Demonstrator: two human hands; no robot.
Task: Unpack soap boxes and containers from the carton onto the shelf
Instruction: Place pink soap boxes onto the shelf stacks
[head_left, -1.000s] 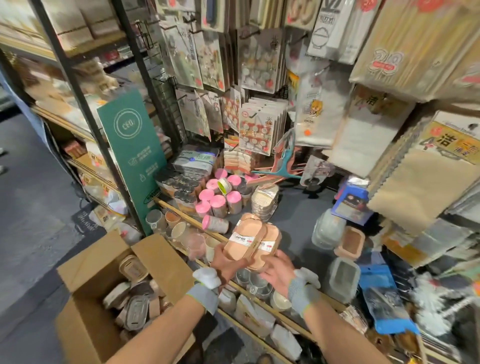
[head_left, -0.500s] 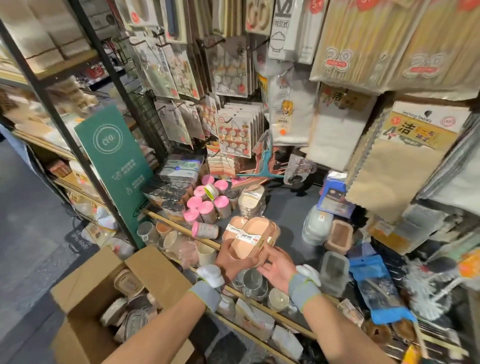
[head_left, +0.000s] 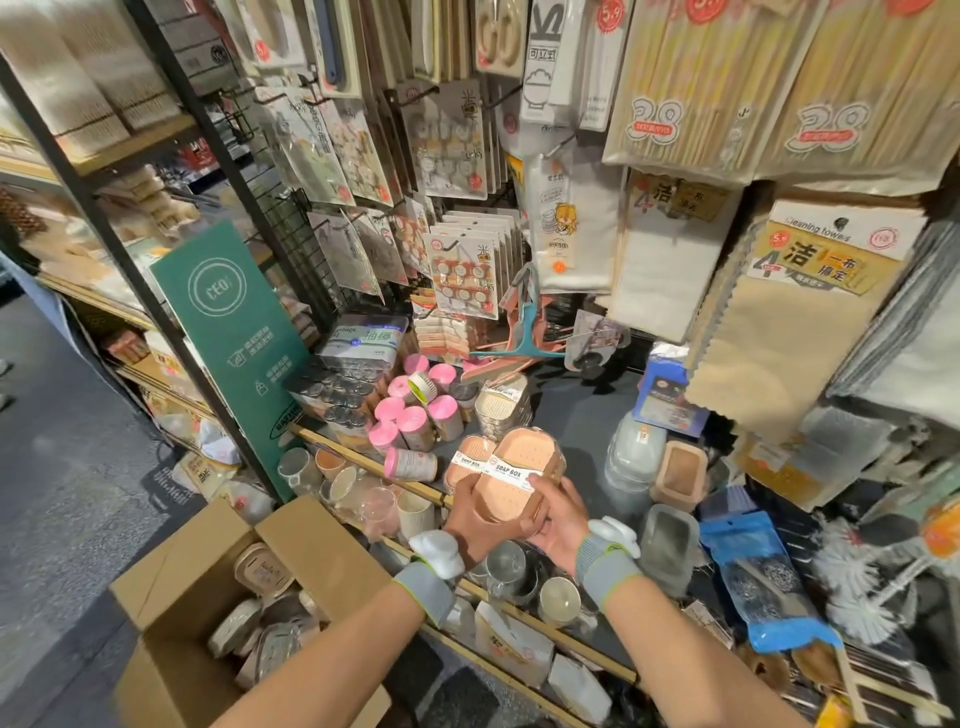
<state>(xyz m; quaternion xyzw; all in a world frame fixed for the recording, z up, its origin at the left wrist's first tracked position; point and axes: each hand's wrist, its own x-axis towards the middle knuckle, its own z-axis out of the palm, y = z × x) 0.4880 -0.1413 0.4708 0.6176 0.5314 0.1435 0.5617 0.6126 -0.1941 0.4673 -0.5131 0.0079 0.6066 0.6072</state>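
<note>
- Head view, the hands: the person's left hand (head_left: 480, 517) and right hand (head_left: 560, 519) both grip one peach soap box (head_left: 519, 470), the left curled round its near-left corner and the right pinching its right edge. With a hand on each side it sits level, label band up, which I take as lining it up for a neat set-down.
- Head view, where the goods are: that soap box hangs just over the front of the dark shelf (head_left: 571, 410), just past the wooden rail (head_left: 358, 457). A second soap box (head_left: 467, 460) of the same colour lies touching its left side. I cannot tell whether it rests on the shelf or is carried along.
- Head view, the neighbours: a beige stack of boxes (head_left: 503, 405) stands just behind, the pink-lidded canisters (head_left: 410, 415) are to the left and the clear tubs (head_left: 635, 457) to the right. The gap between them looks like the intended spot, like beside like.
- Head view, the supply: the carton (head_left: 171, 613) stands open on the floor at lower left, close to the person so each reach is short. More pale boxes (head_left: 260, 571) lie jumbled inside it, so much of the unpacking seems left to do.
- Head view, a risk: one canister (head_left: 413, 464) lies tipped on its side near the rail, and a careless push leftward might roll it off.
</note>
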